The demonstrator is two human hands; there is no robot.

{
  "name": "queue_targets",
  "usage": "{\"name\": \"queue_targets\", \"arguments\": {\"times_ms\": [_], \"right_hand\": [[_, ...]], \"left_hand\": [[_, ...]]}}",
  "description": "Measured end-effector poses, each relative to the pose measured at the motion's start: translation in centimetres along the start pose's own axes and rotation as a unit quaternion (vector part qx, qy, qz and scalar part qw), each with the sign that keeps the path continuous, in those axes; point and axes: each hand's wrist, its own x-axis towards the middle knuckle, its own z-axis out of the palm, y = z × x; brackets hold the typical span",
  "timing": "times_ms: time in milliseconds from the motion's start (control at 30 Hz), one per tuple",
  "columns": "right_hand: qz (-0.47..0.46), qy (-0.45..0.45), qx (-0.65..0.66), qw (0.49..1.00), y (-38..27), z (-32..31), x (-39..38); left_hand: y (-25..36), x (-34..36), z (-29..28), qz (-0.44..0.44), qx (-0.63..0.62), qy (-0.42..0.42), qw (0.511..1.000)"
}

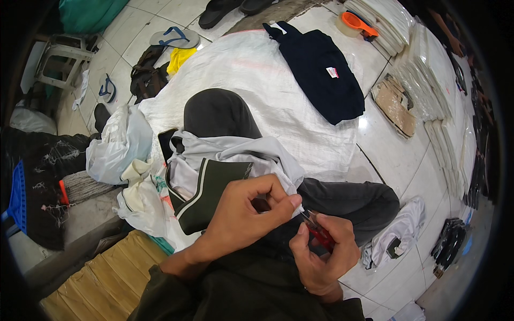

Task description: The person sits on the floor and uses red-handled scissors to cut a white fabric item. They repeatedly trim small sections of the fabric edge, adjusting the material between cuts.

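A light grey garment (241, 150) with a dark green, white-striped band (195, 211) lies across my lap. My left hand (246, 211) pinches the pale fabric's edge between thumb and bent fingers, at the middle of the picture. Just to the right, my right hand (326, 257) grips small red thread snips (324, 235), their metal tips pointing up at the pinched edge. My legs in dark trousers (219, 107) are bent under and around the garment.
A navy garment (316, 69) lies on a white sheet (267, 107). Wrapped stacks (444, 139) stand at right, beside a folded garment (391, 230). At left are plastic bags (120, 144), a blue dustpan (19, 198), sandals (174, 37) and a stool (59, 59). Tan padding (101, 273) lies lower left.
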Motion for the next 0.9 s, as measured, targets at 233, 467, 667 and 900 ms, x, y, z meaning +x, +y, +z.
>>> {"name": "queue_targets", "arguments": {"times_ms": [233,467,667,900], "right_hand": [[-0.008,0.001,0.012,1.000,0.14,0.13,0.22],[-0.008,0.001,0.013,1.000,0.16,0.19,0.25],[-0.008,-0.002,0.012,1.000,0.08,0.12,0.30],[-0.001,-0.004,0.009,1.000,0.03,0.21,0.33]], "left_hand": [[0.02,-0.08,0.13,0.019,0.019,-0.002,1.000],[0.05,-0.04,0.04,0.029,0.028,-0.002,0.999],[0.13,-0.05,0.07,0.021,0.028,0.000,0.999],[0.26,-0.07,0.04,0.020,0.033,0.001,0.999]]}}
